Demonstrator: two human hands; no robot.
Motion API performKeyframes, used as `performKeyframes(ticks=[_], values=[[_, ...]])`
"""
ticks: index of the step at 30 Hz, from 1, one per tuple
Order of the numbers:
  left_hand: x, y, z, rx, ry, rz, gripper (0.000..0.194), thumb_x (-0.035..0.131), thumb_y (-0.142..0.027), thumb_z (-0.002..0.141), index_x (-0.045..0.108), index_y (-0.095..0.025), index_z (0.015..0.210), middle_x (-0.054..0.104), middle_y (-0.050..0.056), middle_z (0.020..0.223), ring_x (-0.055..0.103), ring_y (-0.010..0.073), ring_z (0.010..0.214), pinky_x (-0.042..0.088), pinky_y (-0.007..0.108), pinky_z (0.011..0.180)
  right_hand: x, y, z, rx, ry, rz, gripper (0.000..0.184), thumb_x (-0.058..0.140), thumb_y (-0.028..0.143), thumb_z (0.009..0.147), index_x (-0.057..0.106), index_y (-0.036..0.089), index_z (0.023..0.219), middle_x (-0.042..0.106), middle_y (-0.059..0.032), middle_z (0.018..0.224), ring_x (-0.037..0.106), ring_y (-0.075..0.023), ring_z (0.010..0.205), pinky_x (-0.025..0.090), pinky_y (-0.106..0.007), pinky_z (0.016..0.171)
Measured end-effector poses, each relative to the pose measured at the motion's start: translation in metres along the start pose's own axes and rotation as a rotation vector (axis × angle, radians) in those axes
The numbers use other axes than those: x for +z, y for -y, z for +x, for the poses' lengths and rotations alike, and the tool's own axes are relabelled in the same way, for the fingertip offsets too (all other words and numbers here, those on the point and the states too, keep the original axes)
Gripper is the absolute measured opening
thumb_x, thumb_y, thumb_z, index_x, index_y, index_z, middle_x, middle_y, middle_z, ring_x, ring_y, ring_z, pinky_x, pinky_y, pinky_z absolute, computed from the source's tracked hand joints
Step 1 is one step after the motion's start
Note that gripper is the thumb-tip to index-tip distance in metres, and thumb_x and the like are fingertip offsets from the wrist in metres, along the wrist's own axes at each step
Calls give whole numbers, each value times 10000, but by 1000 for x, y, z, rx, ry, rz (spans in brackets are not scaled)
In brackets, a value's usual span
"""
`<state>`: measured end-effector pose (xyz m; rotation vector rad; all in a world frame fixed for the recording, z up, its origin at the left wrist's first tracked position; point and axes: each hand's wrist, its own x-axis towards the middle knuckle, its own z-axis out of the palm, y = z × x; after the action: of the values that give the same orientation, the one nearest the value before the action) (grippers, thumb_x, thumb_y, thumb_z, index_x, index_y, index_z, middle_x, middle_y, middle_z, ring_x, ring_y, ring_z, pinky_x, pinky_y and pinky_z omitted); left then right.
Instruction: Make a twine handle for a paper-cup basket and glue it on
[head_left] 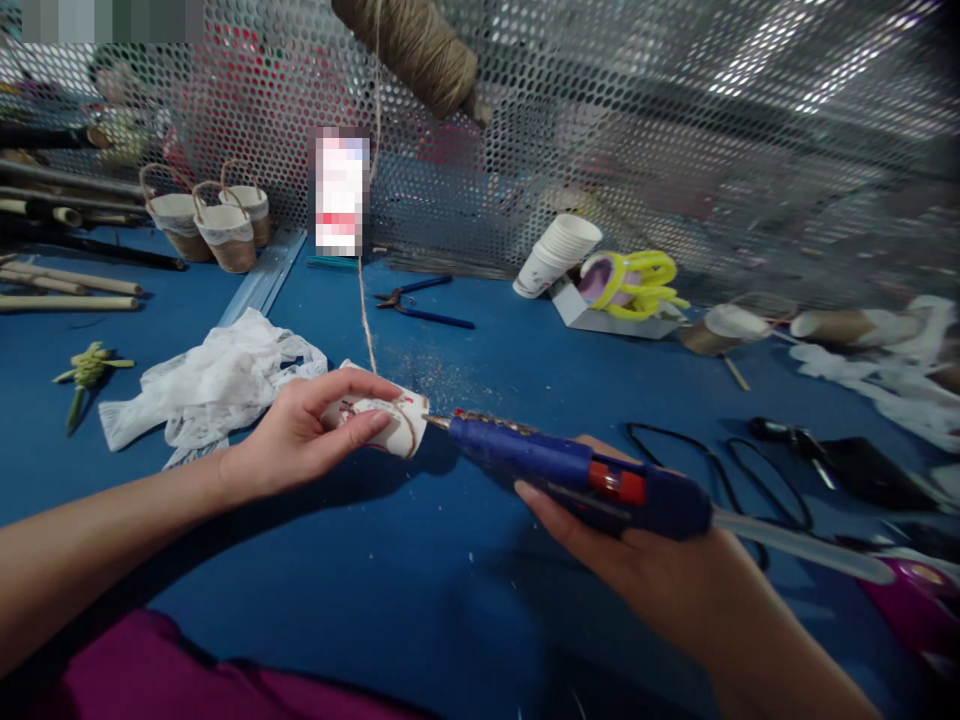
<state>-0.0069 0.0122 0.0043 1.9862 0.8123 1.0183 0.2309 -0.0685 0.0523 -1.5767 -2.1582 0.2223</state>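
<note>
Lying on its side in my left hand (319, 420) is a white paper cup (401, 432), gripped between thumb and fingers. A strand of brown twine (365, 315) runs down from above to the cup, and some twine curves around the cup near one end. My right hand (630, 545) is wrapped around a blue hot glue gun (525, 450) with a clear glue stick (802, 545) out of its back. The gun's metal nozzle is at the cup's end, close to the twine. White lace (210, 385) lies in a heap beside my left hand.
Pliers (424, 305) lie beyond the cup. Stacked paper cups (555, 255) and a white box (615, 315) stand at back right. Twine-wrapped cups (229, 240) and sticks (67, 300) are at left. A black cord (712, 460) loops at right. A twine spool (412, 50) hangs above.
</note>
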Motion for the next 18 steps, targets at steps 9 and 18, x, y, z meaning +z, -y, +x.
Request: performKeyframes(ticks=[9, 18], values=[[0, -1, 1, 11, -9, -4, 211, 555, -280, 807, 624, -124, 930, 706, 81, 857, 651, 151, 726, 514, 184, 534, -1, -1, 0, 38, 36, -9, 267, 410, 360, 862, 576, 261, 677, 577, 16, 531, 548, -141, 449, 453, -245, 413], [0, -2, 1, -7, 12, -22, 198, 550, -263, 812, 621, -129, 939, 710, 72, 847, 645, 132, 694, 509, 180, 545, 1, -4, -1, 59, -5, -37, 225, 431, 361, 839, 569, 270, 687, 586, 3, 572, 585, -180, 518, 461, -284, 450]])
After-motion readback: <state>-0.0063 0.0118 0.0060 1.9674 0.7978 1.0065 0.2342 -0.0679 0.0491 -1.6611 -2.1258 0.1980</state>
